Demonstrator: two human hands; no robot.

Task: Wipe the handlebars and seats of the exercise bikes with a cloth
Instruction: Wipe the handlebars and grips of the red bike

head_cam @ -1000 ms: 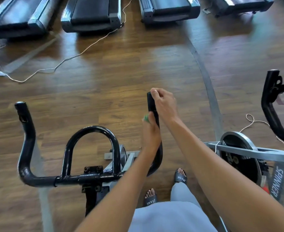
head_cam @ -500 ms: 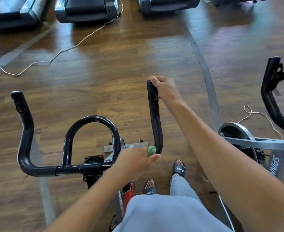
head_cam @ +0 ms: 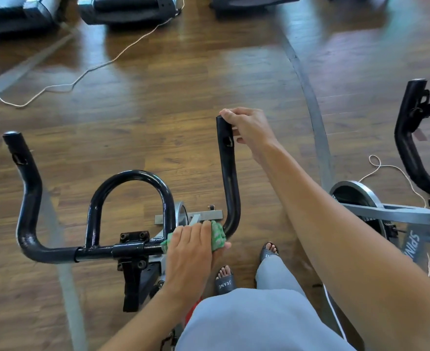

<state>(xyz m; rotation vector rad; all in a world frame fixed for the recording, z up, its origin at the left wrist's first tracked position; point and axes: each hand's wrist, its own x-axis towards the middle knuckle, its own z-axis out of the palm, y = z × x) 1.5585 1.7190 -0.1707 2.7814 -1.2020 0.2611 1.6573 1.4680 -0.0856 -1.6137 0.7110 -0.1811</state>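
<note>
At the foot of the right-side bend of the black handlebar point(head_cam: 230, 178), the left hand point(head_cam: 191, 247) grips a green cloth point(head_cam: 217, 238), with its fingers curled over the cloth and pressing it against the bar (cloth shows on both sides of the hand). The right hand point(head_cam: 249, 130) holds the upper tip of the same side, fingers curled round it. A second bike point(head_cam: 391, 214) stands just to the right on the wooden floor point(head_cam: 158, 97). Treadmills point(head_cam: 127, 8) line the far edge, and a white cable point(head_cam: 94, 67) lies on the floor in front of them.
</note>
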